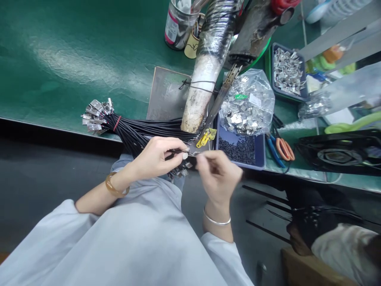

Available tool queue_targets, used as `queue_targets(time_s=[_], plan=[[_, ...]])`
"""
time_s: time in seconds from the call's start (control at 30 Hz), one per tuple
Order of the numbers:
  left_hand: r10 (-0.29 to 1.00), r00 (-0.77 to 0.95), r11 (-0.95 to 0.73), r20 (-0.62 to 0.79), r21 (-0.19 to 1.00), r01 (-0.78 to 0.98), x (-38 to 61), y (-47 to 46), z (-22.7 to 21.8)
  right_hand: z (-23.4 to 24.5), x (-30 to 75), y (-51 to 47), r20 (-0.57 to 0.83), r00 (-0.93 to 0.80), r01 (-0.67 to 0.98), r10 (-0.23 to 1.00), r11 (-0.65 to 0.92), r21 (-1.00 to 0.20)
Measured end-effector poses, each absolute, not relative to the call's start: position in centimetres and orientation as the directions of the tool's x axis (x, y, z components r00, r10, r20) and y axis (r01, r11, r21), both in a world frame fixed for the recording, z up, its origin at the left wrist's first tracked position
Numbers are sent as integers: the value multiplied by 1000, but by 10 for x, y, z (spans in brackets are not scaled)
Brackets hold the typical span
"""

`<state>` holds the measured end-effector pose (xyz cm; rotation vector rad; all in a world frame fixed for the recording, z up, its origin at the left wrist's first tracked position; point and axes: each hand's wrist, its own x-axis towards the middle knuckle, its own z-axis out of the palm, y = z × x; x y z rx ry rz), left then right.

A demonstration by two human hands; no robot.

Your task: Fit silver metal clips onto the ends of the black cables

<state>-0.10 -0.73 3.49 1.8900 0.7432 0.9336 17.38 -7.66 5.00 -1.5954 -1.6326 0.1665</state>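
My left hand (pixel 162 156) pinches the end of a black cable (pixel 175 151) between thumb and fingers, at the bench's front edge. Close on its right, my right hand (pixel 218 171) is closed in a pinch and slightly blurred; the tiny thing at its fingertips is too small to make out. A bundle of black cables (pixel 143 129) lies to the left, tied with a red band and tipped with metal pieces (pixel 97 113). More metal-tipped ends hang below my left hand. Just beyond my fingers lies a yellow clip-like piece (pixel 204 139).
A blue tray (pixel 260 159) holds small black pieces, with a bag of metal parts (pixel 245 105) over it. Behind stands another tray of metal parts (pixel 288 71). A foil-wrapped duct (pixel 205 71) reaches down near my hands. Orange-and-blue-handled pliers (pixel 282 149) and a black fan (pixel 342 153) are right.
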Motion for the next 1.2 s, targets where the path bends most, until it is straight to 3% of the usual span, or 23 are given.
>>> queue_targets(time_s=[0.13, 0.27, 0.47, 0.73, 1.0, 1.2], plan=[[725, 645, -328, 242, 945, 15, -5, -2, 39, 59, 213, -67, 541, 390, 819, 745, -12, -573], [731, 645, -294, 222, 956, 4, -3, 1, 39, 52, 257, -27, 367, 284, 887, 886, -97, -452], [754, 626, -288, 198, 957, 45, 1, 1, 35, 37, 279, 12, 133, 177, 847, 975, -82, -524], [794, 573, -264, 201, 964, 27, 4, 1, 35, 39, 279, 9, 82, 96, 799, 992, -28, -601], [828, 518, -295, 214, 952, 78, 6, 0, 37, 47, 277, 2, 54, 141, 832, 989, -89, -548], [834, 521, -265, 183, 960, 87, 6, -1, 35, 54, 284, -3, -30, 72, 827, 997, -77, -557]])
